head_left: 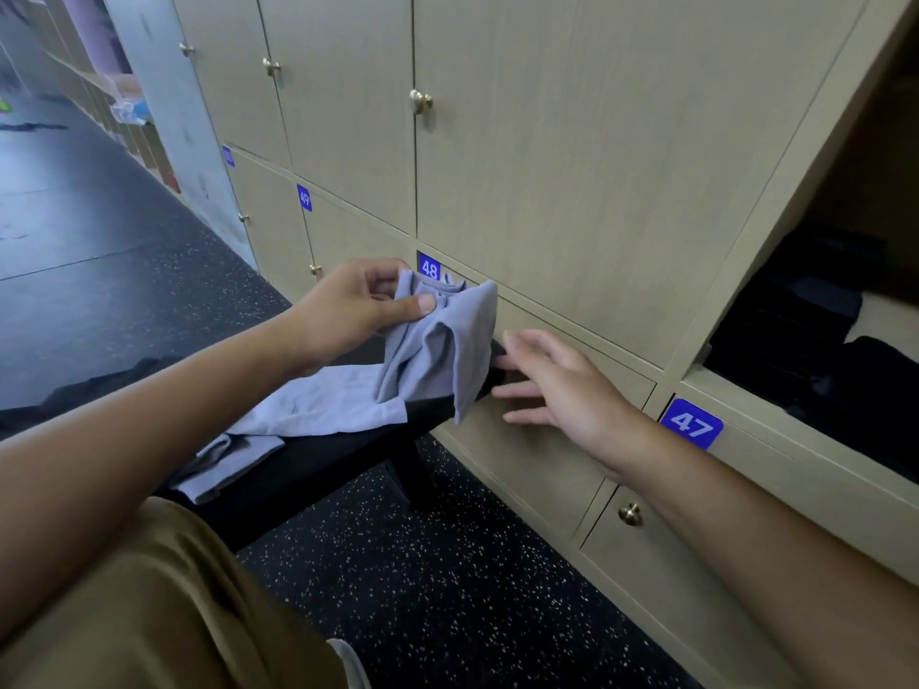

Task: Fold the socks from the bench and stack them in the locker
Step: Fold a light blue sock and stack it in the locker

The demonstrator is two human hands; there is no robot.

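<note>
My left hand (358, 305) pinches a light grey-blue sock (442, 340) between thumb and fingers, and it hangs bunched above the end of the black bench (318, 464). My right hand (552, 385) hovers just right of the sock, fingers spread and straight, holding nothing. More grey-blue socks (318, 405) lie flat on the bench, with another (224, 464) nearer me. The open locker (840, 310) at the right holds dark folded clothing (790, 310).
Beige locker doors (572, 166) with brass knobs and blue number tags 47, 48, 49 fill the wall ahead. The floor (447, 589) is black speckled rubber. My tan-clad leg (164, 614) is at the lower left.
</note>
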